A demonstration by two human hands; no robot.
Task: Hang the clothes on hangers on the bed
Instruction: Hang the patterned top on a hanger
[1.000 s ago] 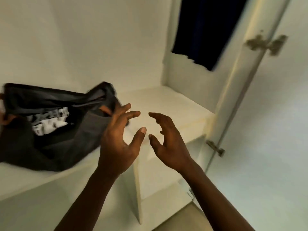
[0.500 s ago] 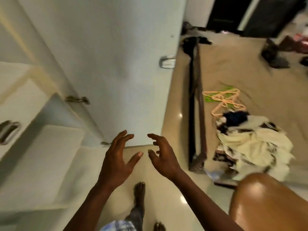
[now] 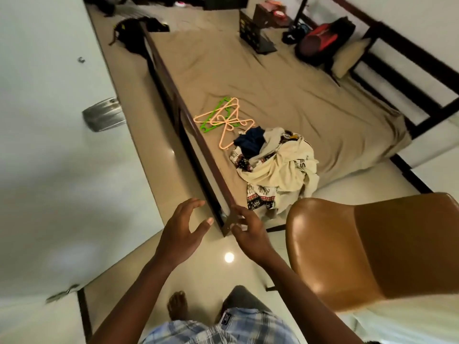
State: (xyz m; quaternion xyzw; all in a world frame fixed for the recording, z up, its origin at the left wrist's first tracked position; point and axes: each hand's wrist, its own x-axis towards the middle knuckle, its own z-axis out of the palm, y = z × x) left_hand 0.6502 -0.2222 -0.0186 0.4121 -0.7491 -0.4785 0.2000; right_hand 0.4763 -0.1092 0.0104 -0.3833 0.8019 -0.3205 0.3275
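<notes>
**No clothes hung yet, and my hands hold nothing**

My left hand (image 3: 183, 227) and my right hand (image 3: 250, 232) are out in front of me. Both have the fingers spread and a little bent, and neither one holds anything. My right hand is in front of the corner of the dark rail (image 3: 178, 112) on the side of the bed. I cannot tell if it touches the rail.

Just past my hands, the clothes (image 3: 278, 170) lie in one messy heap on the near end of the bed (image 3: 248, 78). I see a cream piece on top, a dark blue one, and one with a small pattern. The hangers (image 3: 223, 117) lie just beside the heap, some orange and some green, all mixed up together. None of them has any clothes on it. So I think the whole job is left to do: pick a hanger, pick a piece, and put one on the other, again and again.

A brown chair (image 3: 372, 244) stands close on my right, near the corner of the bed. I think I may have to step around it. A white door (image 3: 49, 120) with a shiny handle (image 3: 104, 115) is on my left, so the strip of floor (image 3: 218, 269) I stand on is narrow. My bare foot (image 3: 177, 304) is on it. At the far end of the bed there are a pillow (image 3: 350, 55) and some bags (image 3: 320, 43), well apart from the heap.
</notes>
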